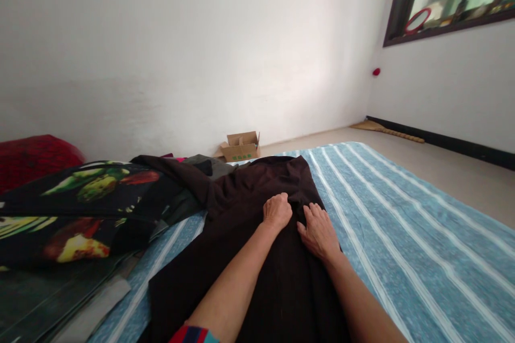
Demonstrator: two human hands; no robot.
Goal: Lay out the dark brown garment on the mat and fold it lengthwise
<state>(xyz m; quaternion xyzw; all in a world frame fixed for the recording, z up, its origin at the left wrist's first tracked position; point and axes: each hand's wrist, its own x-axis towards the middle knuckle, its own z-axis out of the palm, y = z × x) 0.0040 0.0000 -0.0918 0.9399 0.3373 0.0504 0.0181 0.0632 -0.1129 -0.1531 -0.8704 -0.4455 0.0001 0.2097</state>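
A dark brown long garment [241, 241] lies spread on a blue-and-white striped sheet [362, 225], one sleeve-like part stretching to the left. My left hand [277, 212] is closed on the cloth near the upper middle of the garment, gripping a bit of it. Just to its right, my right hand [319, 231] rests on the fabric with its fingers spread, close to the garment's right edge. The cloth is bunched between the two hands. What exactly sits inside the left fist is hidden.
Folded dark clothes with a bright print [92, 187] are piled on the left, with a red bundle [38, 158] behind them. By the wall stands an open cardboard box [241, 147]. A straw broom [386, 129] lies on the floor under the window at right.
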